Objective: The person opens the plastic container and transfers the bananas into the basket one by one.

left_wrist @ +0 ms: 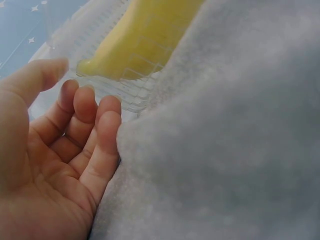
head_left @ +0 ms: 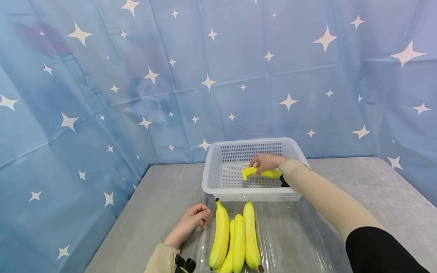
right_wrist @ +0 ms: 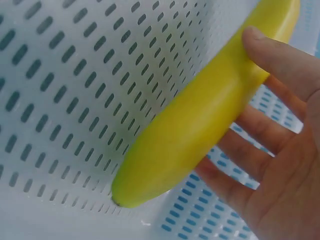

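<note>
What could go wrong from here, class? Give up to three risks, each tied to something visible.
The right hand holds a banana between thumb and fingers; its smooth-looking surface might slip.
If lifted out, that banana could knock the rim of the white basket.
Four more bananas lie close together in the clear tray, so moving one might shift its neighbours.

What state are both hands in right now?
Left hand: open, fingers loosely curled, holding nothing, beside the clear tray.
Right hand: holding a banana inside the white basket.
</note>
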